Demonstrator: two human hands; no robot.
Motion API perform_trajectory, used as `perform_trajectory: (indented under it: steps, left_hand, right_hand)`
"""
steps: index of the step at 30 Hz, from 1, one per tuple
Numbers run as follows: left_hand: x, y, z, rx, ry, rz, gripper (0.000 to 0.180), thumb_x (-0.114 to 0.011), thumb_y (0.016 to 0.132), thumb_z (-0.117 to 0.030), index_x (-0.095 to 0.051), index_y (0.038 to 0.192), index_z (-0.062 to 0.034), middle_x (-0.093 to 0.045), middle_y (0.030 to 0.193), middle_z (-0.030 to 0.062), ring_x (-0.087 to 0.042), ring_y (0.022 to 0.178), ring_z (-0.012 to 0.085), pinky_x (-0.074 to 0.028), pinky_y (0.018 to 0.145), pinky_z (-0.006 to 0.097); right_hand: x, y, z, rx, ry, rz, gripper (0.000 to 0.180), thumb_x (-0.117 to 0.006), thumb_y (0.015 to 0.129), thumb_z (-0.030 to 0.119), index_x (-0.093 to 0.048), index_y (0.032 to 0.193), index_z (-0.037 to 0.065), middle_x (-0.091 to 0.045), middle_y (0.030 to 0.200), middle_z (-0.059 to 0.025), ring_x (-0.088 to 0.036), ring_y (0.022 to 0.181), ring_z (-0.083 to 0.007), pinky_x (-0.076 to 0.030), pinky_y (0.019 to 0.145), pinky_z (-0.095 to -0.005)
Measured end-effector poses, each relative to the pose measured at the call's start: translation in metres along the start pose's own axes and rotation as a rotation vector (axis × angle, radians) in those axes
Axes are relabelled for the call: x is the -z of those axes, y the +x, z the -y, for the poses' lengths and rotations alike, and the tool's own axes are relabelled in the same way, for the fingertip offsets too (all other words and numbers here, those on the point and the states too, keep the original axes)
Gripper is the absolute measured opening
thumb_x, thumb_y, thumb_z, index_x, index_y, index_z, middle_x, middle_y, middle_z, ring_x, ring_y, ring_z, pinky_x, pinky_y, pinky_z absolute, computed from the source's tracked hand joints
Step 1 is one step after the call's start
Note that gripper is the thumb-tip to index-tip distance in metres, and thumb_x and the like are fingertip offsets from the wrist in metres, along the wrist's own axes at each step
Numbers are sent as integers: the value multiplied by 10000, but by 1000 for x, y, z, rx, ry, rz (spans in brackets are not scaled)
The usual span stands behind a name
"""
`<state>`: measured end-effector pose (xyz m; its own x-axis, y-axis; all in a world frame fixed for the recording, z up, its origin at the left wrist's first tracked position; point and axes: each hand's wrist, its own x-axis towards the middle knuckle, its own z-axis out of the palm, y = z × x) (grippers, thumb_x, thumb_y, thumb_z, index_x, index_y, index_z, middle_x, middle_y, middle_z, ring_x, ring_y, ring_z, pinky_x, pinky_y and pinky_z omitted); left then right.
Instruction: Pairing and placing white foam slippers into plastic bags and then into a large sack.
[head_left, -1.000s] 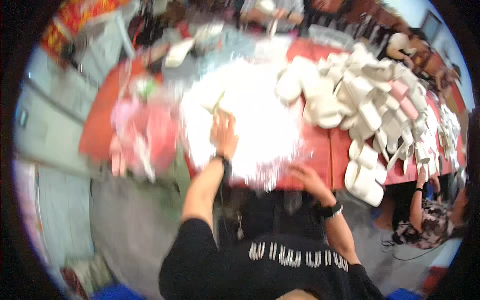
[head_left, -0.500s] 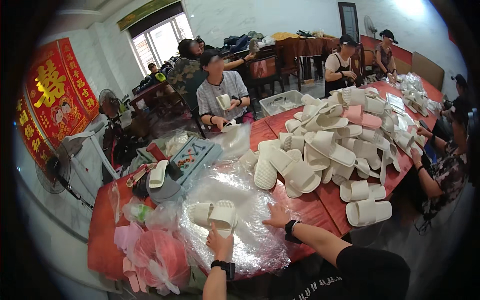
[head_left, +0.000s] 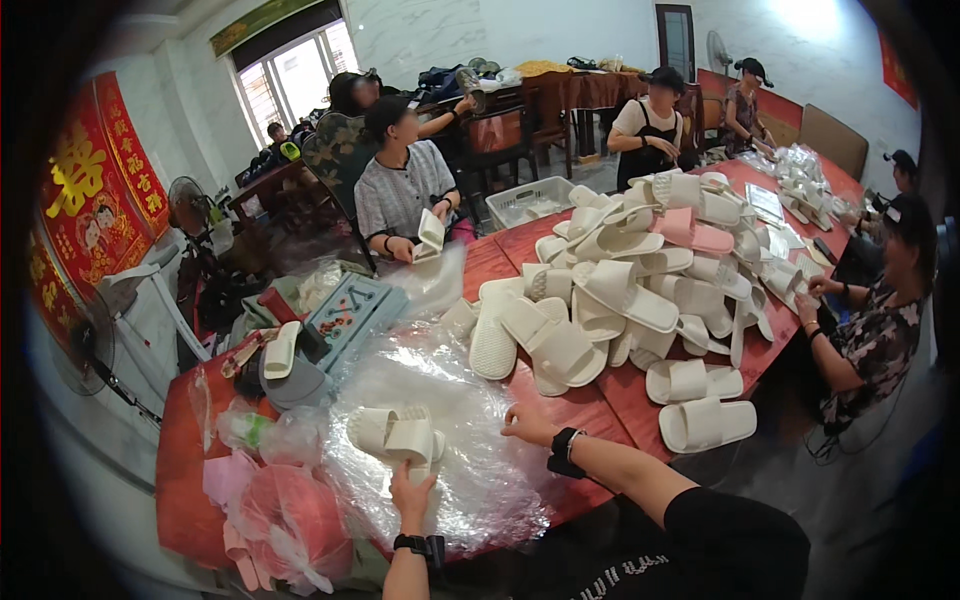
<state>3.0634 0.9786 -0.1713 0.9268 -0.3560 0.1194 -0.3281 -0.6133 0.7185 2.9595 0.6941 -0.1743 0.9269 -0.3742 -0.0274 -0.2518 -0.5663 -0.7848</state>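
Observation:
My left hand (head_left: 411, 494) grips the heel end of a cream-white slipper (head_left: 411, 440), its fingers closed round the edge. A second cream slipper (head_left: 370, 430) lies against it on the left. Both rest on a heap of clear plastic bags (head_left: 470, 480) on the red table. At the right edge of this heap, my right hand (head_left: 530, 426) has its fingers drawn together by the plastic. Whether a bag's edge is pinched in them is too fine to see.
A big pile of cream slippers (head_left: 630, 290), with one pink slipper (head_left: 692, 232), covers the table's middle. A blue-grey box (head_left: 355, 315) and a grey cap (head_left: 290, 385) lie left, above a pink bundle in plastic (head_left: 290, 520). Several people sit or stand around the table (head_left: 185, 470).
My right hand's spread fingers have drawn together at the plastic's edge. The whole view has shifted, with things sitting further left. My left hand keeps its slipper.

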Motion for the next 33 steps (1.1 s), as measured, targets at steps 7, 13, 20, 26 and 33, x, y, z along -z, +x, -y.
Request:
perform_trajectory:
  steps: [7,13,20,26,33]
  left_hand:
    - [-8,-3,-6,69,70,-70,681,-758,552,-316,-515,1136,-65,-533,1096,146,-466,1030,331,-375,872,418]
    - [-13,-3,-16,88,122,-85,658,-751,571,-307,-507,1143,-92,-514,1134,136,-444,1057,331,-367,872,439]
    - [-8,-16,-44,186,343,-87,667,-731,568,-295,-481,1169,-152,-455,1164,114,-406,1086,334,-348,870,489]
    - [-17,-25,-42,266,494,-71,724,-701,572,-319,-406,1219,-184,-453,1163,118,-419,1082,336,-356,897,450]
    - [-33,3,-39,178,638,14,713,-545,740,-497,-273,1324,-192,-284,1328,244,-285,1224,376,-248,974,499]
  right_hand:
    - [31,-12,-5,-36,503,68,223,-659,693,111,-555,869,23,-543,761,-25,-530,714,-140,-419,619,-255]
    - [49,-24,1,-387,746,265,359,-589,797,183,-455,1089,22,-543,837,-53,-553,737,-154,-447,617,-287]
    - [72,-30,15,-349,892,25,232,-494,869,254,-474,949,37,-565,854,-69,-580,769,-166,-479,641,-300]
    - [96,-72,2,-232,945,-157,191,-533,831,182,-483,916,18,-569,764,-66,-550,650,-132,-443,545,-252]
    - [120,-118,-72,-74,801,-362,141,-590,760,88,-514,867,36,-566,765,-47,-561,659,-134,-459,554,-257]
